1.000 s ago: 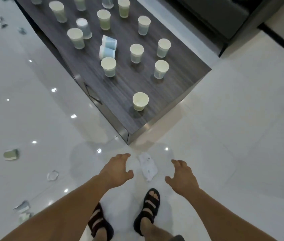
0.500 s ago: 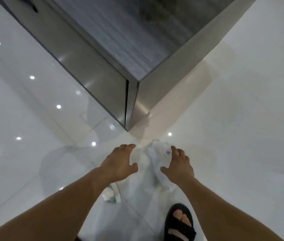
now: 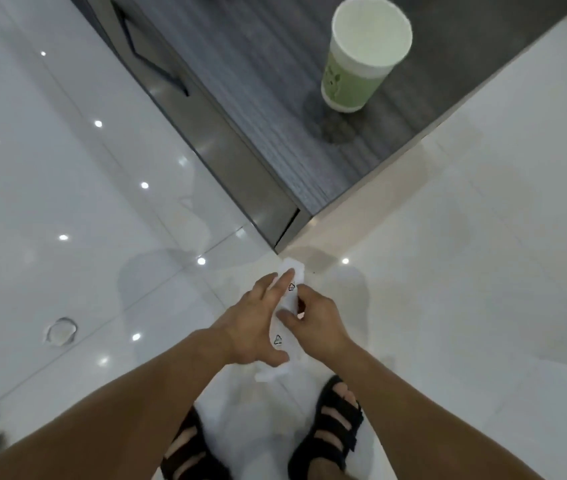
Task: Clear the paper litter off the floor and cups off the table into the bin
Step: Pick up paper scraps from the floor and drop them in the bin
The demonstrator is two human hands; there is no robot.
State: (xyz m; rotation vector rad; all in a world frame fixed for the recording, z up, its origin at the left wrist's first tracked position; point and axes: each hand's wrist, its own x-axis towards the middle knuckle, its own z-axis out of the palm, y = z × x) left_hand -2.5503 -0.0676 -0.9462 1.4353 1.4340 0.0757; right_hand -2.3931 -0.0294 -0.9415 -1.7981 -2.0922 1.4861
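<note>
Though half-hidden, paper [image 3: 282, 346] in right hand [image 3: 316, 327]

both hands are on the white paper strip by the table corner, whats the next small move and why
Probably close the left hand round the white paper and lift it clear. The right hand pinches the strip near its middle, while the left lies along it with straight fingers and the lower end hangs loose below both hands.

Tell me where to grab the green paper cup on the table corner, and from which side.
Grip the green cup by its side wall just below the rim, coming in from the table corner nearest you. It stands upright, mouth open, tapering downward, and nothing visible crowds that side, so a side wrap should hold.
</note>
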